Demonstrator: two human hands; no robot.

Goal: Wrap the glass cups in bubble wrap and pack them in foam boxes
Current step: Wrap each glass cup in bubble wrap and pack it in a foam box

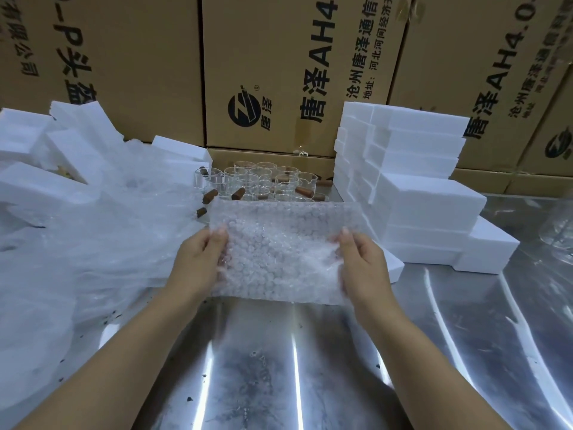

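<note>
At the far left of the frame, loose foam boxes [28,169] lie heaped, partly under a crumpled plastic sheet [77,243] that spreads down over the shiny metal table [279,383]. Just right of that, the left hand [198,259] pinches the left edge of a piece of bubble wrap [279,243], with its thumb lying on top and its fingers curled underneath. The wrap is stretched flat between both hands at the centre of the frame, lifted a little above the table.

Behind the wrap, at upper centre, a cluster of empty glass cups [257,181] stands upright on the table, with brown stoppers [210,196] scattered among and beside them. None of the cups is on the wrap. Tall cardboard cartons [279,57] with printed lettering fill the background.

On the wrap's right edge, the right hand [361,262] grips in the same way, thumb over and fingers tucked below. Further right, a neat stack of foam blocks [412,187] rises in steps from the table. At the right edge of the frame, part of a clear glass vessel [559,237] shows, too cut off to identify.
</note>
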